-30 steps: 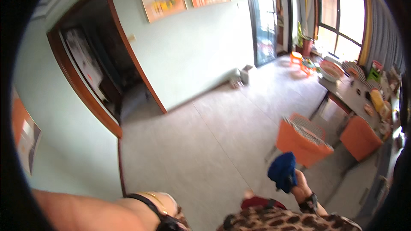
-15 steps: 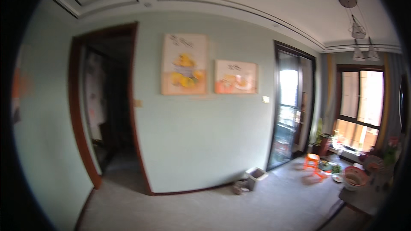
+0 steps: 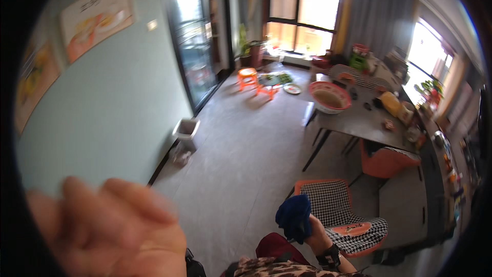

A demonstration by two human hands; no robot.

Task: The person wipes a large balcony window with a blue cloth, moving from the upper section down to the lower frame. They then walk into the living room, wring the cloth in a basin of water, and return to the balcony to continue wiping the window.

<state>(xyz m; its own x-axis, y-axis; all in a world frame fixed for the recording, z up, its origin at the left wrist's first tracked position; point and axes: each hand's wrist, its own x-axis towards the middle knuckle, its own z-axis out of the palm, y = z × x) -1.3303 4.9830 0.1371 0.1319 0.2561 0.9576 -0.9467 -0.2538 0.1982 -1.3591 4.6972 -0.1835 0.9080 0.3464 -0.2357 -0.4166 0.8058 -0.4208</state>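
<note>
A bunched dark blue cloth [image 3: 293, 218] is in my right hand [image 3: 318, 234], held low in front of me beside the chair [image 3: 328, 202] with a black-and-white checked cover and orange edge. The fingers are mostly hidden behind the cloth. A dark band circles that wrist. Large and close at the lower left is my left hand [image 3: 123, 231], its fingers bent and smeared by motion. No object shows in it. It lies in front of the pale green wall [image 3: 118, 123].
To the right stands a dark table [image 3: 353, 118] bearing a red-rimmed basin [image 3: 329, 97] and clutter. An orange chair [image 3: 387, 161] is tucked beside it. Along the wall is a grey-white bin [image 3: 186, 131] with a plastic bag [image 3: 181, 155]. Orange stools [image 3: 247, 78] stand farther back.
The view has swung right and downward, bringing the table and chairs well into sight. Both hands now show, the right with the blue cloth; neither was in sight before.
</note>
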